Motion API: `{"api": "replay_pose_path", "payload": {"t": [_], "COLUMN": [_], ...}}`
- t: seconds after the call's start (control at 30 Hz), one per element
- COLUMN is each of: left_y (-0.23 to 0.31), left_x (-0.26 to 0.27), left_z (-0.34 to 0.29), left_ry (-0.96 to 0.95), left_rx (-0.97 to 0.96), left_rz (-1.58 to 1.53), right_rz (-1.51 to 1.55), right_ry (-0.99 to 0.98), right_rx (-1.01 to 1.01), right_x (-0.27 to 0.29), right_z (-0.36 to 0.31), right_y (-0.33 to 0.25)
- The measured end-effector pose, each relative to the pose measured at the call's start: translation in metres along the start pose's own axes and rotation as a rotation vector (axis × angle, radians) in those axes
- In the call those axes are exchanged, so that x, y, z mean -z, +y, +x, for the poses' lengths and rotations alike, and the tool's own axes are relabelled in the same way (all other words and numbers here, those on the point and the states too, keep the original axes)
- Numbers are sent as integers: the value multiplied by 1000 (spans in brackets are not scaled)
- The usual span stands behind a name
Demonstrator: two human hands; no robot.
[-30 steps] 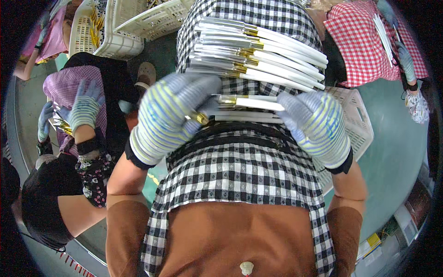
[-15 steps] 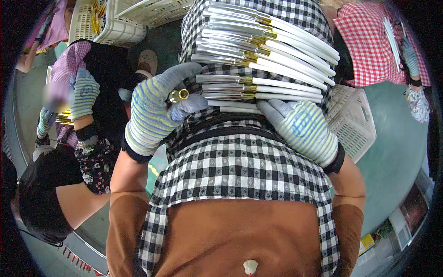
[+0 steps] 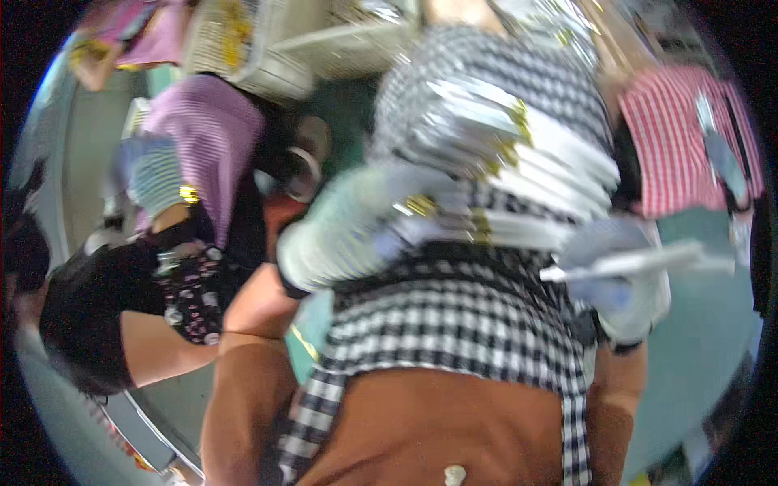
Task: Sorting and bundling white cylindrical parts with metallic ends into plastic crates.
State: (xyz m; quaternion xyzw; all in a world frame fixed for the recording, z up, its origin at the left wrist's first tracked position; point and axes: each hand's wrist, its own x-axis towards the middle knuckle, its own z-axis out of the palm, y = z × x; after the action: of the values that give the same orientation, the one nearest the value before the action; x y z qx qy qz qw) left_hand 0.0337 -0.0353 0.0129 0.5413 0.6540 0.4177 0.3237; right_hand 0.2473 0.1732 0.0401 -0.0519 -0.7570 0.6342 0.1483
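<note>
Several white-handled sticks [image 3: 559,174], looking like paintbrushes with gold bands and silver ends, lie in a row across the black-and-white checked apron on my lap. My left hand [image 3: 344,227], in a striped knit glove, is closed on a short gold metal tube [image 3: 419,205] beside the silver ends. My gloved right hand [image 3: 632,308] is raised at the right side of the lap, gripping a few slim white handles [image 3: 668,261] that stick out to the right. Motion blurs both hands and the row, so the exact finger positions are unclear.
A co-worker's gloved hand [image 3: 158,172] is at the left, near a purple garment [image 3: 198,134]. Pale plastic baskets [image 3: 279,77] stand at the back left. Another person in a red-and-white checked apron [image 3: 668,121] sits at the back right.
The whole view has shifted, with the scene moving right and down. My right hand has left the near end of the row and lifted rightward with white handles. My left still holds the gold tube.
</note>
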Motion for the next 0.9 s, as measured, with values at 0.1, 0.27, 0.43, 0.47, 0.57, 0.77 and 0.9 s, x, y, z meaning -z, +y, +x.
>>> {"api": "replay_pose_path", "payload": {"t": [0.1,0.27,0.43,0.47,0.57,0.77,0.9], "left_y": [4,13,7,4,0,-11,-13], "left_x": [-26,-46,-46,-46,-36,-24,-30], "left_z": [31,37,35,35,32,18,21], "left_ry": [-113,-88,27,18,27,81,-78], "left_rx": [-147,-178,-225,-221,-196,-242,-264], "left_rz": [-74,-203,-113,-124,-67,192,294], "right_rz": [565,124,-12,-17,65,-254,-479], "right_ry": [97,195,195,194,326,303,-187], "right_rx": [-401,72,38,44,-244,-192,5], "right_x": [11,-32,-32,-26,-11,15,4], "right_z": [-16,5,6,4,-13,-29,-13], "right_y": [27,35,26,29,30,24,21]}}
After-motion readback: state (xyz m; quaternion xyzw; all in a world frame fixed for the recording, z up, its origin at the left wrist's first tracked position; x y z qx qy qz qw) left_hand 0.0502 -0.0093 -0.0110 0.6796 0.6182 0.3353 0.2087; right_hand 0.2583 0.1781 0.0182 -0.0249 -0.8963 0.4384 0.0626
